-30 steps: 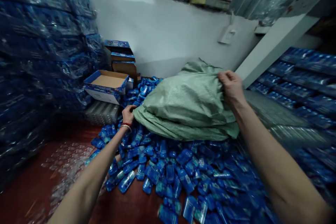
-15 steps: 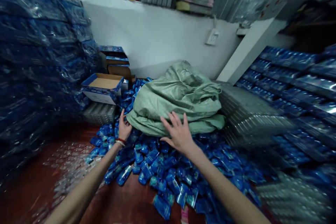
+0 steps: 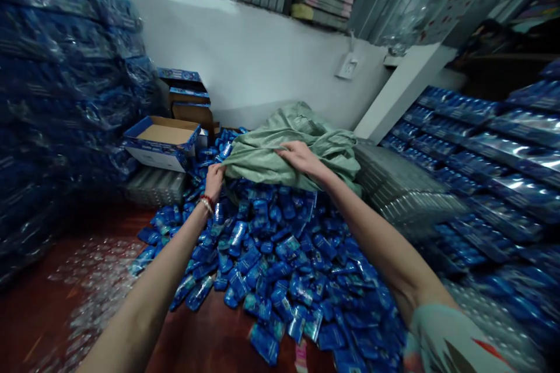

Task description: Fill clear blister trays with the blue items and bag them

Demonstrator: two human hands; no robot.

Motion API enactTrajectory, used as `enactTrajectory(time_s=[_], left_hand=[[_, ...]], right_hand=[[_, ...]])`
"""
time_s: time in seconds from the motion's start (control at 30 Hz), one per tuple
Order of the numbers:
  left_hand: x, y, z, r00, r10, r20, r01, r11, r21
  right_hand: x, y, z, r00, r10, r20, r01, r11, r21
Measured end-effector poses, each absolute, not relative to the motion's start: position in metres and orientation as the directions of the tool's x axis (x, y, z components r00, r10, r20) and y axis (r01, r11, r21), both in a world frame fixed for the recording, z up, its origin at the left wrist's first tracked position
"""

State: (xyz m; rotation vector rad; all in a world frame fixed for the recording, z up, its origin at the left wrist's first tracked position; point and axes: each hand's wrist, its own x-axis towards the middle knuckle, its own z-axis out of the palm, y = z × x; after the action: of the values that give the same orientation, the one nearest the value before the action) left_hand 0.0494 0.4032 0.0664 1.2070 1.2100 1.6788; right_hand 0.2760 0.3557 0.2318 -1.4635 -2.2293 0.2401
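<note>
Green sack (image 3: 262,157), crumpled, stretches between and beyond the grip of two bare hands: the left hand (image 3: 214,182) clasps its near left edge, while the right hand (image 3: 301,158) pinches a fold near its middle. Blue packets (image 3: 280,271) lie heaped below the grip, loose and shiny. Pulling the cloth sharply could drag packets along and set the heap sliding onto the red floor (image 3: 205,335); its smooth folds could also slip free. Left of the grip, an open box (image 3: 153,158) sits near enough that a sideways sweep might knock it.
</note>
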Motion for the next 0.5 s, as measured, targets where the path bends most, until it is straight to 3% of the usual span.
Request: enactTrajectory(time_s=[0.07, 0.13, 0.2, 0.3, 0.43, 0.5], left_hand=[[0.058, 0.428, 0.077, -0.272, 0.925, 0.264, -0.065, -0.291, 0.954], [0.067, 0.451, 0.084, -0.256, 0.931, 0.261, -0.085, -0.291, 0.953], [0.073, 0.471, 0.086, -0.262, 0.928, 0.266, -0.084, -0.297, 0.951], [0.074, 0.492, 0.082, -0.297, 0.911, 0.288, -0.042, -0.313, 0.949], [0.065, 0.497, 0.070, -0.339, 0.879, 0.336, 0.066, -0.334, 0.940], [0.056, 0.487, 0.064, -0.331, 0.854, 0.401, 0.174, -0.362, 0.916]], right_hand=[[0.277, 0.380, 0.239, -0.275, 0.936, 0.220, 0.722, 0.353, -0.596], [0.277, 0.401, 0.238, -0.196, 0.962, 0.189, 0.721, 0.272, -0.638], [0.276, 0.416, 0.231, -0.101, 0.966, 0.238, 0.795, 0.222, -0.564], [0.271, 0.431, 0.209, -0.010, 0.903, 0.430, 0.902, 0.193, -0.386], [0.266, 0.440, 0.175, -0.111, 0.791, 0.601, 0.988, 0.153, -0.019], [0.265, 0.441, 0.164, -0.149, 0.783, 0.604, 0.988, 0.144, 0.057]])
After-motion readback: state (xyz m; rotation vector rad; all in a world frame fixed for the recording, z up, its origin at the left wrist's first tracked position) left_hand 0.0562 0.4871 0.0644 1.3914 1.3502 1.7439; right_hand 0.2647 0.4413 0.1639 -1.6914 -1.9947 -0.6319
